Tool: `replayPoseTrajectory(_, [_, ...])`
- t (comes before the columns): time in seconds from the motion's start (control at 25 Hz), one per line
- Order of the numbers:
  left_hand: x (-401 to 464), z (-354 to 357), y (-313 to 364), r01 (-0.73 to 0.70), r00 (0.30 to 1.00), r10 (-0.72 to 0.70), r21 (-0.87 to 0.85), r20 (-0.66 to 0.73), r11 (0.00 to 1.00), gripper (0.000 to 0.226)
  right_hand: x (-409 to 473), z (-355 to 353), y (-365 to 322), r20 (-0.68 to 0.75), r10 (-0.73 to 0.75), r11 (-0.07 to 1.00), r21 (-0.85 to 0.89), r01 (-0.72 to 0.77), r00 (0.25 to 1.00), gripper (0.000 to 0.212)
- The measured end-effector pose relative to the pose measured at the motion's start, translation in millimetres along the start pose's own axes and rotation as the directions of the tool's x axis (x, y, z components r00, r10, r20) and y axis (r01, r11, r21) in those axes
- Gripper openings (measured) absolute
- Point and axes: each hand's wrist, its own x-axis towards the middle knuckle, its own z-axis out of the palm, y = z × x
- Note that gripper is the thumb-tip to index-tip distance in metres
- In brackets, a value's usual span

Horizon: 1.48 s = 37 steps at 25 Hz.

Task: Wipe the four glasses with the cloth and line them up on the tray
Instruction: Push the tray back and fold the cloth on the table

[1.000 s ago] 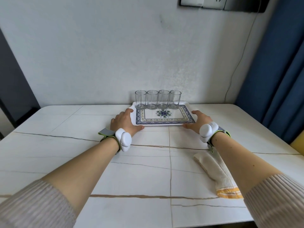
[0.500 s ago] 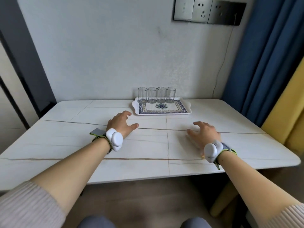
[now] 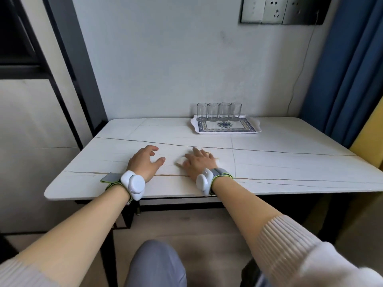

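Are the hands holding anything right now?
No glass is held. The left hand rests open on the table. The right hand lies flat on the cloth, covering most of it, not gripping it.

A white marble-look worktop with thin brown veins stands on a black metal frame against a pale grey plastered wall. A panel of 3 grey wall sockets sits high on it, a thin cable trailing down. Blue curtains hang at right beside a yellow surface; a dark frame runs at left. The floor is light wood.
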Motion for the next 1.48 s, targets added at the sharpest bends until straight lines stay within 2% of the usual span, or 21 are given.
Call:
replayPoseTrajectory(0.12, [-7.0,-18.0,-8.4,0.025,0.999,-0.025,0.010,-0.027,1.000,0.040,-32.5,16.2,-46.9,-0.034,-0.219,0.975,-0.026,0.219,0.975,0.046])
replayPoseTrajectory(0.24, [-10.7,-23.5,-5.1,0.020,0.999,-0.020,0.010,-0.032,1.000,0.040,-55.1,16.1,-14.1,-0.090,-0.226,0.973,0.012,0.228,0.970,0.044])
replayPoseTrajectory(0.4, [-17.7,-13.7,8.2,-0.015,1.000,0.015,-0.001,0.001,1.000,0.040,-88.6,-14.4,98.0,-0.127,0.036,0.999,-0.015,-0.038,0.991,0.045])
replayPoseTrajectory(0.52, [-22.7,-1.1,20.4,-0.032,0.999,0.032,0.003,0.042,0.999,0.039,-135.7,-36.2,178.9,-0.109,0.210,0.973,-0.076,-0.219,0.972,0.051])
replayPoseTrajectory(0.6, [-26.4,8.7,29.5,-0.044,0.997,0.044,0.004,0.070,0.999,0.038,-154.1,-38.9,202.1,-0.161,0.327,0.942,-0.017,-0.334,0.931,0.048])
replayPoseTrajectory(0.72, [-33.8,24.3,45.6,-0.077,0.991,0.077,-0.002,0.106,0.997,0.031,-147.6,-32.3,184.6,-0.234,0.436,0.900,0.126,-0.417,0.869,0.042])
replayPoseTrajectory(0.84, [-41.5,36.2,59.4,-0.123,0.981,0.119,0.012,0.153,0.992,0.020,-129.9,-24.5,138.4,-0.196,0.357,0.932,0.141,-0.334,0.913,0.048])
replayPoseTrajectory(0.92, [-47.1,39.7,67.2,-0.134,0.971,0.126,0.024,0.204,0.991,0.023,-118.7,-21.2,102.8,-0.193,0.292,0.952,0.155,-0.265,0.937,0.042])
replayPoseTrajectory(0.96, [-48.2,43.0,69.3,-0.131,0.963,0.120,0.031,0.239,0.991,0.033,-113.9,-20.3,84.0,-0.196,0.270,0.955,0.176,-0.237,0.943,0.038])
replayPoseTrajectory(1.04, [-51.4,49.1,74.8,-0.108,0.944,0.091,0.035,0.316,0.994,0.067,-106.9,-16.2,51.1,-0.208,0.239,0.944,0.278,-0.177,0.949,0.034])
replayPoseTrajectory(1.12, [-52.6,53.2,78.6,-0.032,0.944,0.063,-0.100,0.325,0.994,0.085,-100.8,-11.2,29.2,-0.262,0.186,0.911,0.406,-0.066,0.947,0.035])
replayPoseTrajectory(1.16, [-50.8,54.9,79.8,0.020,0.949,0.051,-0.221,0.310,0.975,0.081,-98.6,-8.9,23.1,-0.295,0.166,0.891,0.454,-0.015,0.941,0.035])
replayPoseTrajectory(1.28, [-41.2,51.6,86.2,0.101,0.966,0.037,-0.508,0.255,0.855,0.035,-89.8,-11.0,18.0,-0.337,0.097,0.863,0.497,0.089,0.937,0.039])
replayPoseTrajectory(1.4, [-22.1,41.6,87.1,0.054,0.968,0.091,-0.549,0.235,0.834,0.013,-80.7,-25.9,30.2,-0.324,0.057,0.840,0.527,0.130,0.944,0.054])
replayPoseTrajectory(1.48, [-2.2,36.1,87.0,0.029,0.953,0.150,-0.572,0.263,0.820,0.008,-68.2,-39.7,44.2,-0.334,0.091,0.800,0.585,0.131,0.938,0.063])
